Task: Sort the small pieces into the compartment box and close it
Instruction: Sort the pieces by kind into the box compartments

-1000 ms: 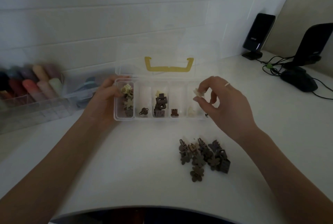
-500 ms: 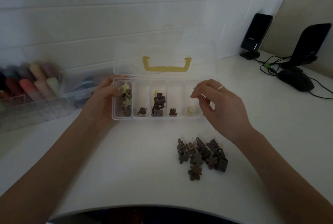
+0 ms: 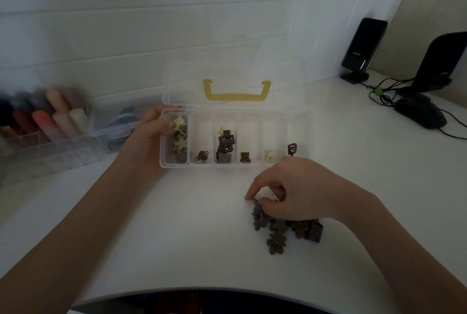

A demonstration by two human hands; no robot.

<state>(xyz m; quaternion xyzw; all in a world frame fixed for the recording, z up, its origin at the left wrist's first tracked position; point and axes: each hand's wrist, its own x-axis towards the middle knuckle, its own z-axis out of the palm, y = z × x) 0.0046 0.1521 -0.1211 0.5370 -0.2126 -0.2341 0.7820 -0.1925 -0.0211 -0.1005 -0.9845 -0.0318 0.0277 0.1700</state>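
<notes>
Hands: left (image 3: 149, 137) holds box (image 3: 236, 164), right (image 3: 298, 190) pinches brown pieces (image 3: 280, 227).

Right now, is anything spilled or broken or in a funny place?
Nothing looks broken. The dark pieces heaped loose on the table are only waiting to be sorted. The box sits flat with its lid up.

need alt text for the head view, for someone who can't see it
A right hand reaches into a pile of dark clips on a white table, while the left hand steadies an open clear compartment box partly filled with sorted clips.
</notes>
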